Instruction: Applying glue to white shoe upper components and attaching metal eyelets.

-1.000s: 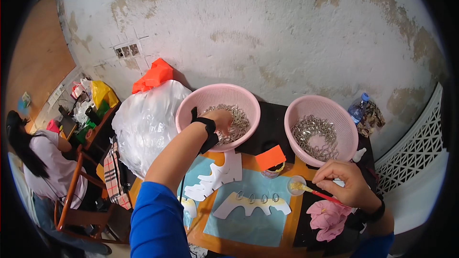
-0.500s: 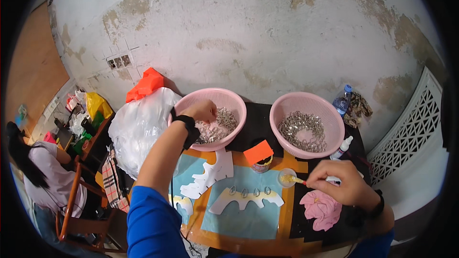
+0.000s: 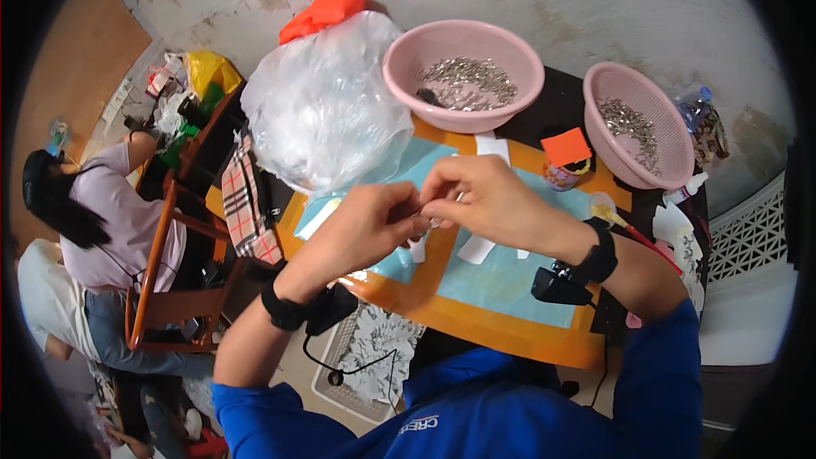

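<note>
My left hand (image 3: 374, 223) and my right hand (image 3: 486, 198) meet fingertip to fingertip above a light blue sheet (image 3: 510, 276) on an orange board (image 3: 476, 327). Both pinch a small item between them, too small to identify. A white paper strip (image 3: 416, 248) shows just under the fingers, and other white cutouts (image 3: 476, 246) lie on the sheet. Beyond the hands stands a pink bowl (image 3: 399, 68) holding several small metal pieces (image 3: 467, 81). A second pink bowl (image 3: 680, 149) of metal pieces is at the right.
A big clear plastic bag (image 3: 327, 106) bulges at the table's left, with orange cloth (image 3: 327, 8) behind it. A small jar with an orange square (image 3: 565, 151) and a red-handled brush (image 3: 642, 238) lie right. Another person (image 3: 110, 212) sits by a wooden chair (image 3: 161, 238) at the left.
My left hand came back from the pink bowl to the middle of the board. My right hand let go of the red-handled brush and joined it. The view tilted down.
</note>
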`<state>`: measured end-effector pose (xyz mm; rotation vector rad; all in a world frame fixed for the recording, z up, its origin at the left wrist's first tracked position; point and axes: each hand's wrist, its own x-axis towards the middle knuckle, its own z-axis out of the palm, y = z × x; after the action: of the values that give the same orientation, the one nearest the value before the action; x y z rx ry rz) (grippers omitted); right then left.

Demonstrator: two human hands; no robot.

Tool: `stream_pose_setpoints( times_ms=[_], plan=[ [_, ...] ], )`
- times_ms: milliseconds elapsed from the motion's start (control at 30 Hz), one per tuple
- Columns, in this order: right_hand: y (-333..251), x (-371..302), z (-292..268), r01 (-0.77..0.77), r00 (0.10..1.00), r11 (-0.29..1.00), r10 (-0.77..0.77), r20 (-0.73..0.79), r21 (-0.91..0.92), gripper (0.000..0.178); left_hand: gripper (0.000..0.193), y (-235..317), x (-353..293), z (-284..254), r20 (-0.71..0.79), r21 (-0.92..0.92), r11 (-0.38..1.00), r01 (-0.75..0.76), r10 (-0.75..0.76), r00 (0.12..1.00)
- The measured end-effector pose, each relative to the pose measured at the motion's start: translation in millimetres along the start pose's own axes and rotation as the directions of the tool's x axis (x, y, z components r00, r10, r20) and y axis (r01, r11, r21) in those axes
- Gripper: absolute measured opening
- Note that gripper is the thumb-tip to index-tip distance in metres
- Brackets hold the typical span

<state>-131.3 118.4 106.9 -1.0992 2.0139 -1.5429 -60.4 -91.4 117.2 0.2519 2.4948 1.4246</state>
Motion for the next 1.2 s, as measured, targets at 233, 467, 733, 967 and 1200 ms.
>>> stream_pose_setpoints(
  times_ms=[233,467,733,967,1200],
  plan=[
    [46,57,47,-0.139,0.979,0.986,0.151,0.140,-0.092,0.011,0.012,-83,-77,20,-0.290,-0.090,0.977,0.192,-0.210,0.934],
    [67,91,59,-0.173,0.962,0.927,0.232,0.146,-0.333,0.011,0.013,-98,-76,60,-0.465,0.374,0.922,-0.098,0.278,0.840],
    [80,94,71,-0.144,0.975,0.866,0.207,0.081,-0.478,0.011,0.018,-112,-61,72,-0.373,0.463,0.876,-0.136,0.332,0.867],
    [90,86,73,-0.079,0.993,0.814,0.113,0.024,-0.575,0.011,0.031,-109,-56,70,-0.346,0.546,0.831,-0.106,0.339,0.875],
    [99,77,76,-0.060,0.997,0.822,0.072,-0.002,-0.566,0.012,0.037,-108,-49,72,-0.369,0.562,0.826,-0.051,0.305,0.878]
  ],
)
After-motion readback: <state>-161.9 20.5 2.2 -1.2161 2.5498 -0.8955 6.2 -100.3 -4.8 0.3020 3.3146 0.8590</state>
